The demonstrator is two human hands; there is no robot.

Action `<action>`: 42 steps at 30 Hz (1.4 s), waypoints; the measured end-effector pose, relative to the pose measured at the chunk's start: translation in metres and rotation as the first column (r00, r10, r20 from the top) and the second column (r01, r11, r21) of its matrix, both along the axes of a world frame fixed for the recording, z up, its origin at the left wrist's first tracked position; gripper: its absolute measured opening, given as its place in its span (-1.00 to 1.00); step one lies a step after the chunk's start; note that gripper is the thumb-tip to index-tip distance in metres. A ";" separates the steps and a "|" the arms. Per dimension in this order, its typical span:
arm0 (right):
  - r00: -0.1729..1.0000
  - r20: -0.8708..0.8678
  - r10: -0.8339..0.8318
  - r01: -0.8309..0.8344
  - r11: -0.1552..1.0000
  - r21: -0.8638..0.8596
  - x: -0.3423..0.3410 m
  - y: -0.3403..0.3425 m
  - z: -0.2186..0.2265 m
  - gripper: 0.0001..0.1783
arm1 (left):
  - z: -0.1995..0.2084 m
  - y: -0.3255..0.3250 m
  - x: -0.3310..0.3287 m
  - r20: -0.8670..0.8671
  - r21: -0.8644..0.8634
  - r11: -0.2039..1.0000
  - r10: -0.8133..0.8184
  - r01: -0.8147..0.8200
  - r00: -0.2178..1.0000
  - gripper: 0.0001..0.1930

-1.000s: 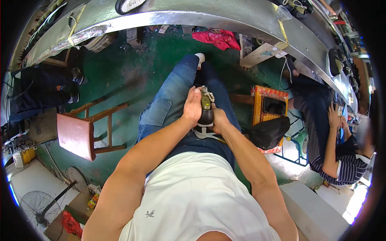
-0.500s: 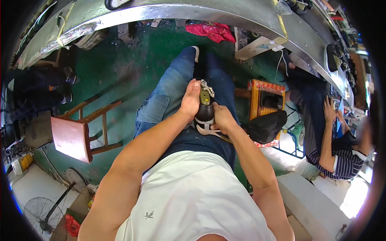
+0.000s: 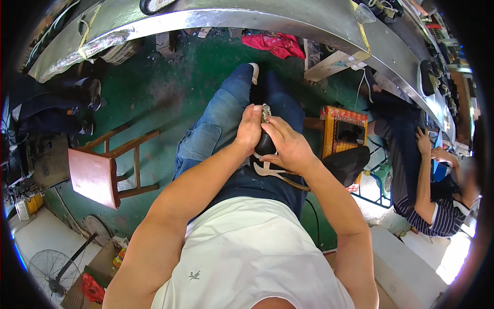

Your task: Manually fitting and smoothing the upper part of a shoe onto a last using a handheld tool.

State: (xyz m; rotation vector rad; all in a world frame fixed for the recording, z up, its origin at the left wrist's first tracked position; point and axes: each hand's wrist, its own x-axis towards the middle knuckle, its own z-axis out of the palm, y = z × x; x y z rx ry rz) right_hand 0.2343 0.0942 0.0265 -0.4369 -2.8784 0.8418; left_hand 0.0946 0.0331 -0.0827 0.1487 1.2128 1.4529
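Left hand [image 3: 249, 129] and right hand [image 3: 290, 148] clasp a black object [image 3: 265, 145] — smooth, rounded.

A hand could pass on the left, over the green floor [image 3: 175, 108] between the left thigh [image 3: 200, 144] and the wooden stool [image 3: 94, 177], whose legs poke into that gap. On the right, a black bundle [image 3: 346, 164] and an orange stand [image 3: 330, 144] crowd the right hand [image 3: 290, 144]. Floor also shows beyond the feet, up to the far bench [image 3: 226, 23].
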 end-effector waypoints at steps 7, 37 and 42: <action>0.985 0.025 -0.169 0.167 0.985 0.052 0.004 -0.010 -0.026 -0.02 | -0.017 0.015 0.005 -0.235 -0.121 0.989 -0.115 0.088 0.965 -0.49; 0.926 0.333 -0.178 0.169 0.984 0.054 0.115 -0.087 0.023 -0.26 | 0.068 -0.065 -0.025 -0.666 -0.126 0.928 -0.341 0.350 0.664 -0.39; 0.939 0.325 -0.112 0.034 0.971 0.237 0.115 -0.088 0.035 -0.31 | 0.040 -0.069 -0.025 -0.488 -0.416 0.829 -0.550 0.373 0.678 -0.61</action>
